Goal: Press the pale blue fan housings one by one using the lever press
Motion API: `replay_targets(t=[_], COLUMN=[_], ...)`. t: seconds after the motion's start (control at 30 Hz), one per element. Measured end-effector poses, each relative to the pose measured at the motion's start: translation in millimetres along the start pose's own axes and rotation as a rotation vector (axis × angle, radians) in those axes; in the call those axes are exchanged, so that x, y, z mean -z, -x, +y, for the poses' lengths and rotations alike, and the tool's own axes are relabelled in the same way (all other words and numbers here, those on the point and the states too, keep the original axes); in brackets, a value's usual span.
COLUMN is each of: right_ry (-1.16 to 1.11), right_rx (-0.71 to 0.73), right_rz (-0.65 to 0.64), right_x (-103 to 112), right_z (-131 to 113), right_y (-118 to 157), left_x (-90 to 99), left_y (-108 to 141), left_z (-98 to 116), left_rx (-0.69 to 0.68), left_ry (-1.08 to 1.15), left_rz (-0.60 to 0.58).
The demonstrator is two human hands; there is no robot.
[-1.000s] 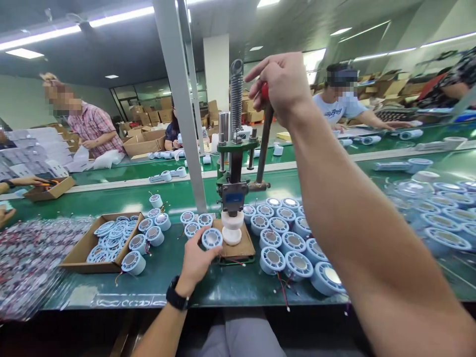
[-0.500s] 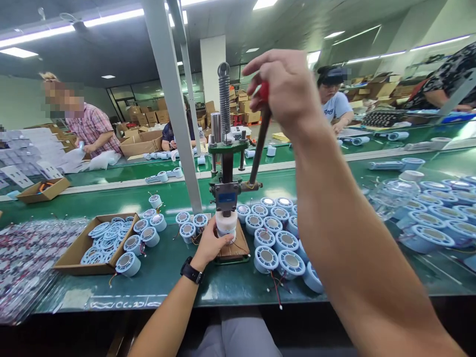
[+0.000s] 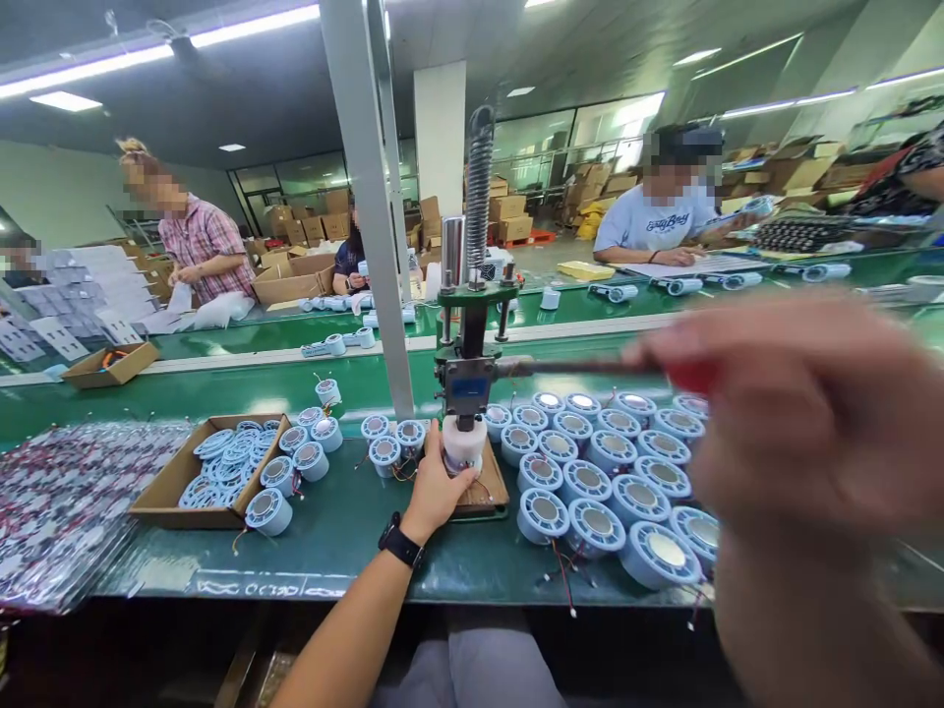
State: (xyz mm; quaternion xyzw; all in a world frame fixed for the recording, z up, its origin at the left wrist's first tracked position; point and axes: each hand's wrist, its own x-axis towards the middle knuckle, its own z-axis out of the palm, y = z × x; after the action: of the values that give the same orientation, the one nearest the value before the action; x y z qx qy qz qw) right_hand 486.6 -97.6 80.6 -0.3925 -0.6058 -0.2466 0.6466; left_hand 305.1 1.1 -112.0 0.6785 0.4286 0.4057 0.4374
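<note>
A hand press [image 3: 467, 383] with a tall spring stands on the green bench. My left hand [image 3: 439, 487], a black watch on its wrist, grips a light blue round part [image 3: 463, 466] on the wooden base [image 3: 491, 484], under the white press head [image 3: 464, 441]. The lever [image 3: 590, 367] points out to the right, about level. My right hand [image 3: 803, 403], blurred by motion, is closed around its red knob [image 3: 693, 376]. Rows of light blue round parts [image 3: 592, 521] with wires stand right of the press.
Left of the press are more blue parts [image 3: 268, 509], a carton of blue rings [image 3: 158, 492] and plastic-wrapped pieces [image 3: 59, 511]. A grey post [image 3: 376, 226] rises behind the bench. Across the line, people [image 3: 656, 216] work beside a conveyor [image 3: 280, 337].
My right hand has swung the lever from nearly upright down to level on the right, and its fingers have closed on the knob. My left hand keeps its grip; the view has shifted slightly.
</note>
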Motion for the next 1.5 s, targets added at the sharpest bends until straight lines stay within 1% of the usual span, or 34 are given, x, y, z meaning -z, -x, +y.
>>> replay_targets(t=[0.03, 0.07, 0.1, 0.13, 0.17, 0.2, 0.23, 0.3, 0.37, 0.4, 0.47, 0.53, 0.6, 0.67, 0.7, 0.77, 0.83, 0.9, 0.93, 0.97, 1.0, 1.03, 1.07, 1.1, 1.13, 1.17, 1.2, 1.23, 1.27, 1.3, 1.33, 1.4, 1.47, 1.5], right_ry=[0.012, 0.024, 0.056, 0.103, 0.157, 0.211, 0.256, 0.298, 0.294, 0.285, 0.265, 0.244, 0.225, 0.216, 0.211, 0.195, 0.174, 0.184, 0.203, 0.222, 0.224, 0.198, 0.146, 0.059, -0.039, -0.092, -0.067, 0.001, 0.072, 0.136, 0.190, 0.246, 0.278, 0.290], right_rx=[0.001, -0.022, -0.084, -0.134, -0.179, -0.208, -0.220, -0.235, -0.243, -0.240, -0.229, -0.214, -0.198, -0.184, -0.184, -0.198, -0.217, -0.227, -0.225, -0.217, -0.198, -0.183, -0.166, -0.141, -0.178, -0.166, -0.142, -0.114, -0.071, -0.038, -0.016, 0.000, -0.016, -0.028], right_rz=[-0.031, -0.100, -0.200, -0.277, -0.331, -0.353, -0.339, -0.268, -0.197, -0.171, -0.138, -0.113, -0.070, -0.015, -0.006, -0.020, -0.054, -0.101, -0.117, -0.108, -0.067, -0.012, 0.038, 0.067, -0.054, -0.247, -0.381, -0.507, -0.605, -0.661, -0.695, -0.710, -0.705, -0.703], right_x=[-11.7, -25.4, -40.3, -55.1, -69.0, -81.2, -90.9, -102.9, -107.0, -107.5, -107.9, -109.2, -112.4, -116.7, -118.8, -121.1, -117.9, -107.2, -99.4, -91.1, -83.3, -77.3, -74.2, -75.0, -79.9, -88.7, -100.4, -113.8, -127.7, -140.7, -152.1, -167.6, -174.1, -174.9], right_z=[14.1, 27.8, 40.3, 50.9, 59.2, 65.0, 68.8, 72.0, 73.1, 73.7, 75.3, 77.1, 78.9, 81.6, 83.6, 88.2, 90.3, 83.9, 76.0, 64.5, 50.0, 33.1, 15.0, -3.1, -19.7, -33.9, -44.8, -52.2, -56.3, -57.5, -56.4, -50.4, -44.1, -41.9], right_y=[-36.6, -69.2, -95.8, -115.6, -128.6, -135.4, -137.2, -132.3, -125.1, -122.7, -120.6, -119.8, -117.9, -115.1, -114.2, -114.7, -118.1, -118.4, -114.0, -104.4, -88.4, -65.3, -35.2, 0.8, 40.7, 82.2, 122.6, 159.6, 191.2, 216.5, 235.1, 255.1, 260.7, 261.4], left_x=[-0.2, -0.7, -1.6, -2.9, -4.6, -6.6, -8.5, -10.5, -6.9, -1.8, 15.9, 41.0, 66.2, 82.9, 86.5, 84.1, 73.8, 62.6, 58.7, 56.8, 57.4, 60.7, 67.0, 76.3, 88.5, 103.0, 119.2, 136.0, 152.3, 166.9, 178.9, 193.4, 195.6, 193.4], left_y=[0.1, -0.3, -1.1, -2.4, -4.0, -5.4, -6.3, -4.1, 6.3, 14.9, 36.5, 58.5, 74.2, 80.7, 80.8, 76.5, 69.6, 64.3, 63.4, 63.8, 65.5, 67.9, 70.2, 71.0, 69.1, 63.1, 52.0, 35.5, 13.8, -11.7, -39.3, -92.8, -133.6, -147.5], left_z=[-0.5, -1.4, -2.5, -3.6, -4.5, -4.9, -4.7, -2.7, 0.4, 1.8, 2.6, 0.3, -3.8, -7.0, -7.8, -8.0, -8.3, -10.5, -12.3, -14.0, -15.3, -15.5, -14.1, -10.9, -5.6, 1.3, 9.4, 17.8, 25.8, 32.4, 37.0, 39.3, 33.0, 27.9], left_rx=[-0.005, -0.013, -0.022, -0.032, -0.038, -0.041, -0.041, -0.035, -0.025, -0.021, 0.003, 0.067, 0.145, 0.185, 0.190, 0.196, 0.198, 0.191, 0.195, 0.204, 0.219, 0.233, 0.242, 0.235, 0.204, 0.151, 0.089, 0.018, -0.034, -0.041, -0.001, 0.037, 0.074, 0.093], left_ry=[-0.008, -0.008, 0.003, 0.025, 0.056, 0.093, 0.130, 0.161, 0.107, 0.047, -0.110, -0.264, -0.373, -0.432, -0.443, -0.434, -0.405, -0.390, -0.392, -0.396, -0.400, -0.405, -0.413, -0.431, -0.463, -0.518, -0.593, -0.693, -0.812, -0.942, -1.079, -1.149, -1.179, -1.191], left_rz=[0.007, 0.015, 0.023, 0.035, 0.045, 0.053, 0.060, 0.077, 0.120, 0.148, 0.226, 0.318, 0.393, 0.407, 0.389, 0.331, 0.276, 0.284, 0.308, 0.333, 0.347, 0.341, 0.316, 0.272, 0.228, 0.198, 0.181, 0.179, 0.200, 0.181, 0.122, 0.036, -0.052, -0.091])
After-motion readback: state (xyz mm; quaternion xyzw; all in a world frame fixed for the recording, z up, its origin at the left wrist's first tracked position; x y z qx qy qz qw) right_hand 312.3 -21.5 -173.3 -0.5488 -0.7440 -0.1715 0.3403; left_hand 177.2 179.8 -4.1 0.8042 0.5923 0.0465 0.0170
